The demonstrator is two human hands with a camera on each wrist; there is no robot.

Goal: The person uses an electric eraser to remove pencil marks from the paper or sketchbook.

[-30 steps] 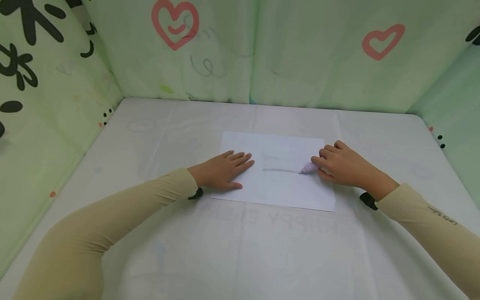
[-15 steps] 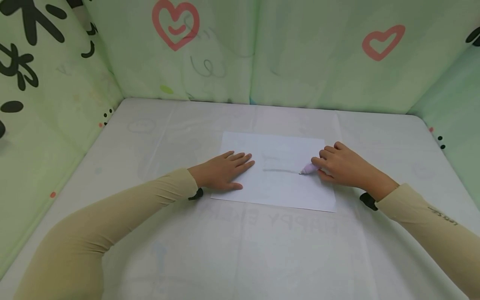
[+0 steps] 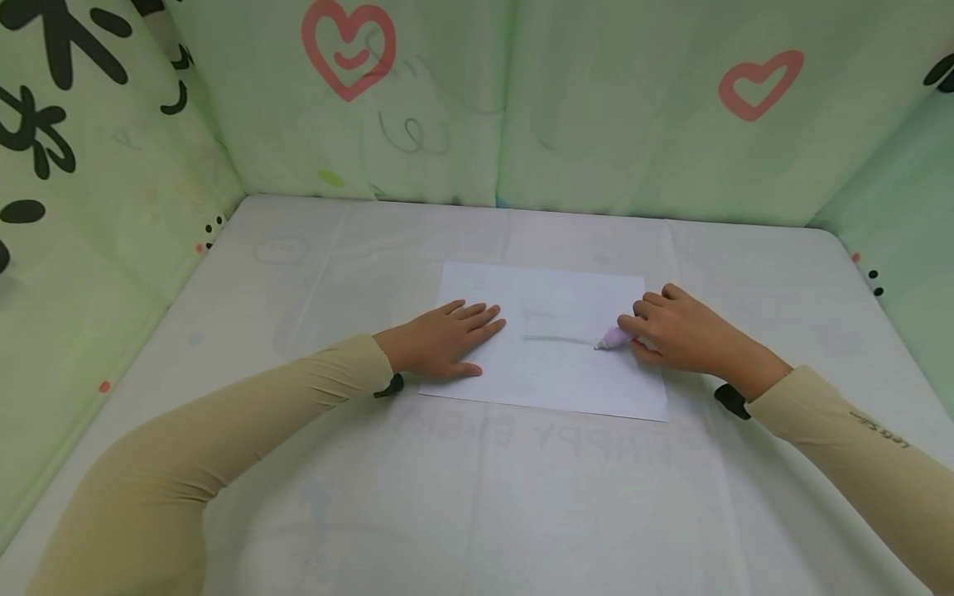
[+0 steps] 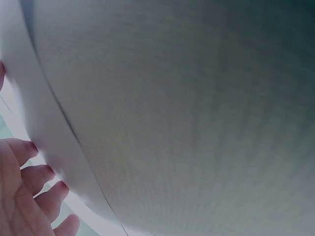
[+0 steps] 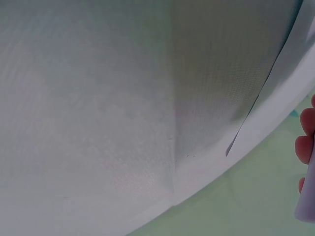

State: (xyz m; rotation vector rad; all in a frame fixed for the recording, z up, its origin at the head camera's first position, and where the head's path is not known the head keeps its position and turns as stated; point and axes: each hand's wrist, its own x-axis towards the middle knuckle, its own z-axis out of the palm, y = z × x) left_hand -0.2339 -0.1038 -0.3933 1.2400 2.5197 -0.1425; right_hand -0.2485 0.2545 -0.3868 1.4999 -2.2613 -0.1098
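A white sheet of paper lies on the white-covered table. On its left part my left hand rests flat with the fingers spread. In the left wrist view, the fingertips of the left hand appear beside the paper's edge. My right hand, at the sheet's right side, pinches a light purple pen with a narrow tip. That tip is at the right end of a thin grey line on the paper. In the right wrist view, part of the pen shows beneath curled fingers; its tip is out of frame.
The table has a whitish cover with faint prints and creases. Green printed fabric stands along the back and both sides, close to the table edges. Dark bands show beneath the wrists.
The pen's tip has shifted very slightly toward the table's near side. The left hand and the paper have not visibly moved.
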